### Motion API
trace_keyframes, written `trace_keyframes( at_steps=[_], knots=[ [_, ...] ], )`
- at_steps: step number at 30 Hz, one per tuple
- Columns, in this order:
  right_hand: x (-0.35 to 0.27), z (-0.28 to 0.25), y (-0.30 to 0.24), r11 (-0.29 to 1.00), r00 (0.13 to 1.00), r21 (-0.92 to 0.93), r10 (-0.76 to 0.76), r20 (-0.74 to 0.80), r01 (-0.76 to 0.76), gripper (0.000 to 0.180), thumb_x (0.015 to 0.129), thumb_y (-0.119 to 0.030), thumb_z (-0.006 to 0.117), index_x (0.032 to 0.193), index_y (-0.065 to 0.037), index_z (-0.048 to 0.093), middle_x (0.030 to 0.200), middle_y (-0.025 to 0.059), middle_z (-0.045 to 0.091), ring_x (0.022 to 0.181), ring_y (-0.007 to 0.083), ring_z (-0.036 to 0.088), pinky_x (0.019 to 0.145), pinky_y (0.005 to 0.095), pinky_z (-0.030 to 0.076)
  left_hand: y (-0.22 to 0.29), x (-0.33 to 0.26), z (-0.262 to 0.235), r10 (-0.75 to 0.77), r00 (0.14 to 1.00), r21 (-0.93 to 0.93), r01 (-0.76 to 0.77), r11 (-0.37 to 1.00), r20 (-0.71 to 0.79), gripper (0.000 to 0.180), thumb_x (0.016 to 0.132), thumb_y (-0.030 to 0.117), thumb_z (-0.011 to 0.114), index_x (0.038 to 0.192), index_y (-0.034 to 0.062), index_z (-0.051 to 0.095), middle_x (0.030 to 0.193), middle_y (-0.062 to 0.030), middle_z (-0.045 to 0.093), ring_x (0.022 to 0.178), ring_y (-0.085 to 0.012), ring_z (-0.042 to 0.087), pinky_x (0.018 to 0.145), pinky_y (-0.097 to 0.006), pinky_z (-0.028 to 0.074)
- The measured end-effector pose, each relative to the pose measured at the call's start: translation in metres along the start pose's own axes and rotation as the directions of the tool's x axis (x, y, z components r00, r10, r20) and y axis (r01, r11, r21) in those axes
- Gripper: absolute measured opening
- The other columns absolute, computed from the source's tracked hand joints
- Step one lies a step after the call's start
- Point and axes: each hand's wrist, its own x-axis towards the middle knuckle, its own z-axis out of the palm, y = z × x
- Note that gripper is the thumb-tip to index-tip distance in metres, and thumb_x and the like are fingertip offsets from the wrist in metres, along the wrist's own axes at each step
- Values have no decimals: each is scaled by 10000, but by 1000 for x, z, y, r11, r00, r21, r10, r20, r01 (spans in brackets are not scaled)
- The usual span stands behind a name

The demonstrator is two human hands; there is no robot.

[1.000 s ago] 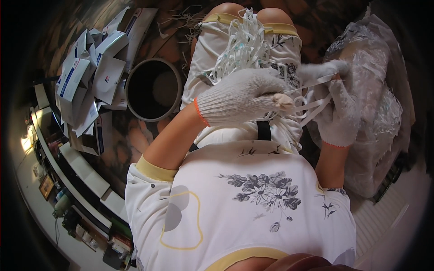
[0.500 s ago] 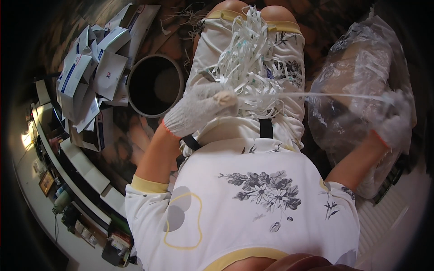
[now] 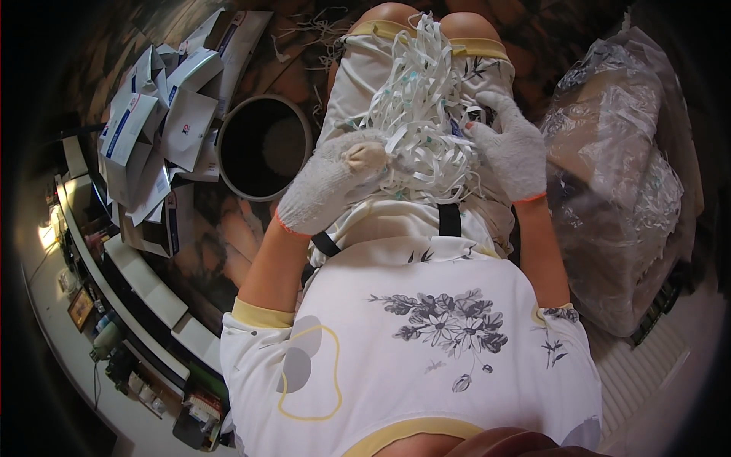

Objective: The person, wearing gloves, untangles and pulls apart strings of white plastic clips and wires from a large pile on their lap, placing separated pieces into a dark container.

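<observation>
A tangled heap of narrow white strips lies across my lap, with some small greenish bits among them. At its left edge is my left hand in a white knitted glove, fingers curled in, with a beige covering on the thumb. Whatever the left fingers hold is hidden. My right hand, also gloved, is over the right side of the heap. Its thumb and forefinger are apart, a bare thumb tip shows, and no strip is visible between them.
A round dark bucket stands left of my legs, beside a pile of folded white cartons. On my right is a large clear plastic bag with brown contents. Loose strips lie on the floor beyond the bucket.
My right hand has come back from over the plastic bag to the heap. The white strand stretched between both hands is no longer seen. The left hand has barely moved.
</observation>
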Motion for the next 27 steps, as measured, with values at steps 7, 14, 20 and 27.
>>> trace_keyframes(
  at_steps=[7,14,20,27],
  knots=[
    [-8,-26,-7,891,998,449,55,35,-65,88,853,22,606,909,-5,668,827,-2,648,755,47,560,682,188,444,26,4,1,624,766,882,-181,435,-151,383,808,158,760,1139,57,595,606,35,484,556,-12,446,507,-179,401],
    [-34,-67,-50,852,999,523,13,29,-26,71,865,31,609,918,0,647,818,-3,584,744,38,505,685,174,407,42,27,61,546,794,656,-566,500,269,672,680,189,841,1288,132,559,771,76,488,632,-45,379,543,-201,378],
    [-27,-69,-39,963,897,15,-243,-369,267,122,982,-169,514,1051,-73,543,806,51,578,553,45,455,489,185,392,21,52,69,414,756,735,-630,251,506,165,851,161,611,967,56,667,878,-106,627,742,-275,598,668,-339,481],
    [-10,-65,-13,-366,939,868,-207,275,-335,183,991,-184,444,1097,-44,495,694,11,452,491,50,353,449,185,363,27,38,59,187,879,772,-476,421,440,153,858,168,618,911,24,626,792,-105,613,711,-277,578,683,-327,470]
  ],
)
